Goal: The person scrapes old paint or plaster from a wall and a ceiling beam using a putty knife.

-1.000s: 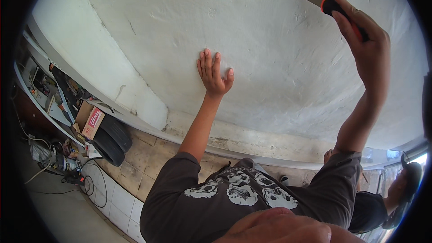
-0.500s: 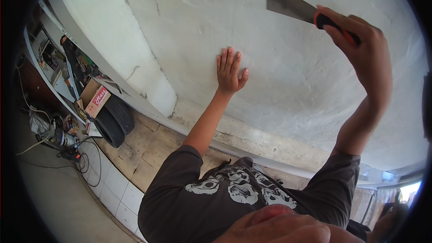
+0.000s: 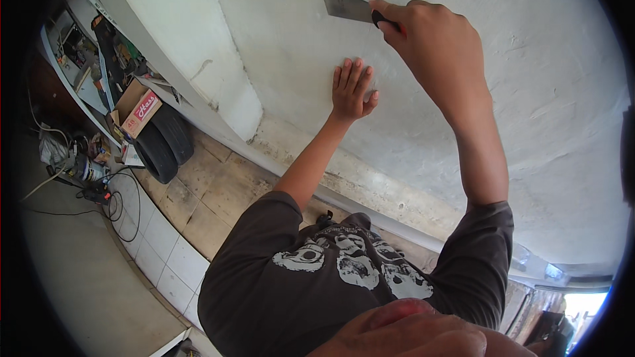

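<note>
In front of me rises a white plastered wall [image 3: 410, 125] with scuffs and uneven patches. My left hand [image 3: 352, 90] lies flat against it, fingers stretched upward and thumb out to the side. Higher and to the right, my right hand [image 3: 436, 39] is closed around the black-and-red handle of a putty knife [image 3: 347, 6]. Its wide grey metal blade points left, above my left hand. Whether the blade's edge touches the plaster is hard to make out. The fingers partly hide the handle.
A white pillar [image 3: 178, 33] juts out on the left. Beyond it are a cardboard box [image 3: 137, 107] on black tires [image 3: 165, 145], a cluttered shelf and looped black cable [image 3: 135, 211]. A rough ledge [image 3: 357, 172] runs along the wall's foot above tan floor tiles [image 3: 205, 211].
My right hand has swept the putty knife leftward across the wall, bringing it closer above my left hand. The left hand stays flat on the wall while the view has shifted slightly.
</note>
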`<state>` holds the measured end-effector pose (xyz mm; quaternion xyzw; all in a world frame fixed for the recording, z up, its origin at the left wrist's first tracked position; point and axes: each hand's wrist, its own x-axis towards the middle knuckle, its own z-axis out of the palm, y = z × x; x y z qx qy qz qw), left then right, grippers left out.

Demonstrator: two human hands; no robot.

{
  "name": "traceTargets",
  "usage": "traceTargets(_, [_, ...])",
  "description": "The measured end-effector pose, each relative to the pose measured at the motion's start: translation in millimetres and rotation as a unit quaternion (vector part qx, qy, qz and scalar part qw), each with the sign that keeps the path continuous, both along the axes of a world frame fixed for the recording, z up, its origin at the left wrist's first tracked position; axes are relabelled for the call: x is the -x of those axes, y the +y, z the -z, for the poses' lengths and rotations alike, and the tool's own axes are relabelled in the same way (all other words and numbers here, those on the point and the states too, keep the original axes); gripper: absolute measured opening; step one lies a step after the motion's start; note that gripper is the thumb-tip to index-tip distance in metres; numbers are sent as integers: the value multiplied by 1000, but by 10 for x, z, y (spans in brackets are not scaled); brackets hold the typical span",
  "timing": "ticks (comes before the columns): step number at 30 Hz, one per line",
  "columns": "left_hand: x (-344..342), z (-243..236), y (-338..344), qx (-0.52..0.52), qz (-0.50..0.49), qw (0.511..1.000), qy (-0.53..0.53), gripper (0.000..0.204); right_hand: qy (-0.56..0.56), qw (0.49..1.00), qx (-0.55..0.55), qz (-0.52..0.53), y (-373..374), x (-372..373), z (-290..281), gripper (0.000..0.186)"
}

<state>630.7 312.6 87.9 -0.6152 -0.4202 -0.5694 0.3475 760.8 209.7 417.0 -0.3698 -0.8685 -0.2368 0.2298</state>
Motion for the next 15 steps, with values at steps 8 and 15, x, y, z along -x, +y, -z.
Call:
traceTargets(8, [0,25,-13,-6,-6,1000,0,62,11,998,28,-62,108,281,99,14])
traceTargets(15, [15,82,18,14,10,1000,-15,60,39,999,25,-18,296,597,339,17])
